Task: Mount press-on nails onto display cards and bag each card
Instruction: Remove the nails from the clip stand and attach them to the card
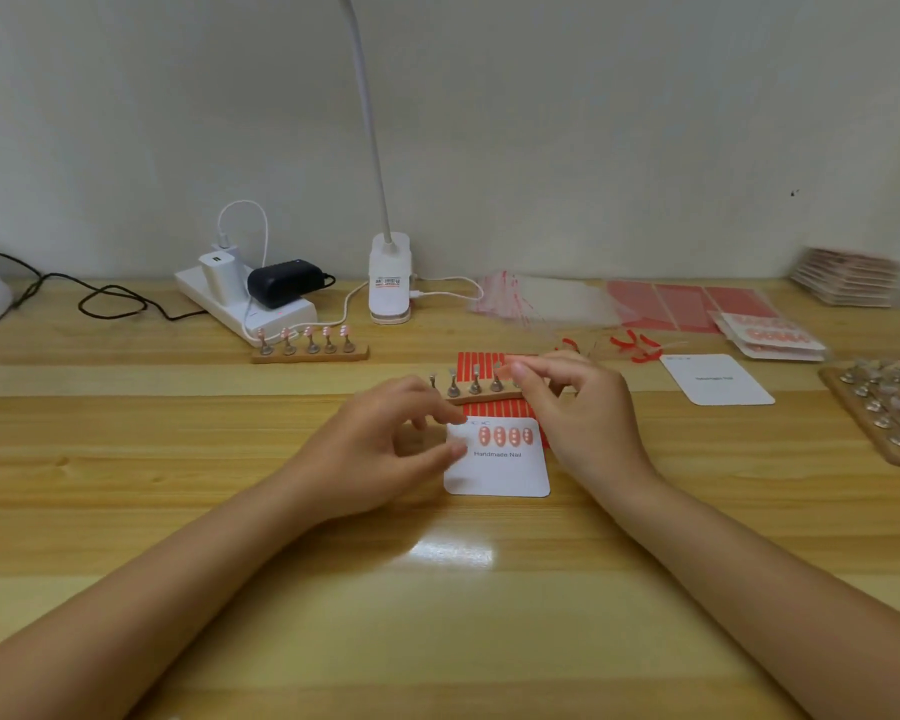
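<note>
Wooden table [178, 511] was smooth and glossy. White display card [497, 472], rounded corners, lay centre with four pink nails [506, 436] stuck on, so mounting looked nearly done. Left hand [385, 449] pinned its edge, fingers loosely bent. Right hand [567, 402] pinched something tiny at the wooden stand [481, 389], probably the fifth nail; next it'd need careful placing.

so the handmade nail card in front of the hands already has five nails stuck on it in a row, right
Not quite: the head view shows four nails in a row on the Handmade Nail card, not five. The card does lie in front of the hands, with the left hand at its left edge and the right hand just beyond it.
</note>
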The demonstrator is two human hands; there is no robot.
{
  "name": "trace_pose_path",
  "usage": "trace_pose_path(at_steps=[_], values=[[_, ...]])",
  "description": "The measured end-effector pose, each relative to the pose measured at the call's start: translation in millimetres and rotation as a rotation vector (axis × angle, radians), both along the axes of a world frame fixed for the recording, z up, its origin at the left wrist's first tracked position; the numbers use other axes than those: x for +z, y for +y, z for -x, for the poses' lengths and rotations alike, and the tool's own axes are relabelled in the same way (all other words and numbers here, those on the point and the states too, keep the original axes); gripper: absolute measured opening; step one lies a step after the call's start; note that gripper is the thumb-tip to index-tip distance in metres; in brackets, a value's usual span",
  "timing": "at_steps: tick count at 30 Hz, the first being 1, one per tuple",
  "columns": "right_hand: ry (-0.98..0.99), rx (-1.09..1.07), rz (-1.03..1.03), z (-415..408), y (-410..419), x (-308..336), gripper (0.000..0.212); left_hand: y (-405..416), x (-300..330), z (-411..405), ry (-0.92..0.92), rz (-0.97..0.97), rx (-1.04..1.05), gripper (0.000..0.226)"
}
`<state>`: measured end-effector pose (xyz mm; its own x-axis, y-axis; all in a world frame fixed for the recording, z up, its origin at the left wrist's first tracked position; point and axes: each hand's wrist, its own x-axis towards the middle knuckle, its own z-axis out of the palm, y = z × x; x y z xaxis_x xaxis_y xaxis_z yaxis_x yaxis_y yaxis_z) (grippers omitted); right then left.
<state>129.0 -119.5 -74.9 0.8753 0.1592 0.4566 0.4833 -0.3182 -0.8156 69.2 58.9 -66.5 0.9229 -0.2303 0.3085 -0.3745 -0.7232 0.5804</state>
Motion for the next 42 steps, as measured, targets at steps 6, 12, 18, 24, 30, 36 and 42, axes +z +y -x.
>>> trace_pose_path(at_steps=[6,12,18,24,30,36,42], values=[[-0.113,0.055,0.179,6,1,-2,0.013,1,-10,-3,0.018,-0.177,0.086,0.051],[-0.263,0.093,0.417,8,2,-6,0.01,1,-14,-1,-0.037,-0.199,0.117,0.049],[-0.376,0.095,0.544,9,1,-9,0.01,-1,-16,0,-0.05,-0.186,0.137,0.049],[-0.393,0.117,0.583,12,0,-9,0.007,0,-17,1,-0.064,-0.171,0.153,0.05],[-0.385,0.133,0.611,13,0,-9,0.007,0,-17,0,-0.057,-0.168,0.156,0.049],[-0.365,0.14,0.65,14,-1,-6,0.009,0,-18,0,-0.049,-0.168,0.153,0.051],[-0.423,0.128,0.735,18,-1,-3,0.015,-1,-18,0,-0.052,-0.161,0.157,0.049]])
